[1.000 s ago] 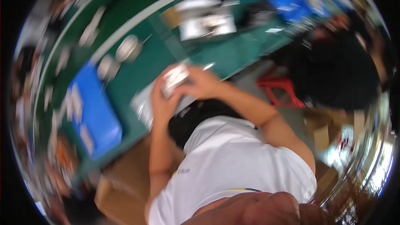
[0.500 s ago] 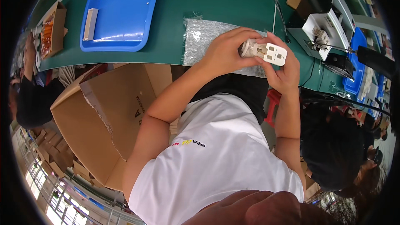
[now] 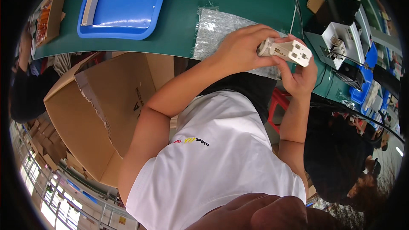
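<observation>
Both hands hold a white plastic fitting [image 3: 300, 54] above the near edge of the green table. It has a round end and a flat end plate with several squarish holes. My left hand [image 3: 246, 47] is closed round the round end, its thumb along the near side. My right hand [image 3: 301, 80] grips the plate end from the right, and its thumb meets the fitting near the middle. Part of the fitting is hidden by my fingers. Beneath and behind my hands lies a sheet of clear bubble wrap [image 3: 208, 32] on the table.
Left on the green table [image 3: 179, 21] is a blue tray [image 3: 123, 17] with a white strip-like part [image 3: 90, 8]. A box of orange parts [image 3: 50, 17] stands beyond it. A black and white machine [image 3: 338, 38] stands at right. Below the edge is an open cardboard box [image 3: 115, 98].
The view has shifted, so the tray and bubble wrap sit higher in the picture. My hands and the fitting appear further right, and the fitting's plate is turned slightly. Both hands keep their hold.
</observation>
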Motion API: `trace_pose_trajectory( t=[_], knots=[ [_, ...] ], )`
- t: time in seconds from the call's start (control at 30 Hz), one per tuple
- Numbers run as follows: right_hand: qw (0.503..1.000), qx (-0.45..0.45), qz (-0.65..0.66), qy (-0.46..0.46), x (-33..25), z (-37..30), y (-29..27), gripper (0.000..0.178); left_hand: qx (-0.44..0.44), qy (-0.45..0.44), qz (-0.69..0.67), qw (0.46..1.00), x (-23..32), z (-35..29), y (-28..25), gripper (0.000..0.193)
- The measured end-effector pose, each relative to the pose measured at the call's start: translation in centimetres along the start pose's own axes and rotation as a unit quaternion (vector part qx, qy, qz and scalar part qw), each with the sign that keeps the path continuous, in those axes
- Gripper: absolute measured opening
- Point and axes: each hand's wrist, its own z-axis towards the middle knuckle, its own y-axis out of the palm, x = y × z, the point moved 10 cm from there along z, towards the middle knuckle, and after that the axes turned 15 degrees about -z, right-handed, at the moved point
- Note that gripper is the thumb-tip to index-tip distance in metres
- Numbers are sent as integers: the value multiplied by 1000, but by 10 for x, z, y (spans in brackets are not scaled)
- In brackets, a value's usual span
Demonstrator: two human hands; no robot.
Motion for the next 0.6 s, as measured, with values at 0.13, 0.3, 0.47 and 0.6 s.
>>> trace_pose_trajectory(
  t=[0.13, 0.3, 0.47, 0.6],
  knots=[
    [994, 21, 94, 52, 25, -10, 7, 43, -44, -66, -30, 996, -10, 0, 6, 57],
    [993, -1, 99, 63, 19, -5, 13, 46, -12, -16, -26, 999, -5, 2, 1, 55],
    [988, 43, 136, 49, 40, -13, 22, 44, 2, -5, -41, 999, -6, 0, 0, 54],
    [974, 50, 220, 30, 37, -16, 17, 41, 33, 95, -28, 994, 23, -6, -4, 45]
  ],
)
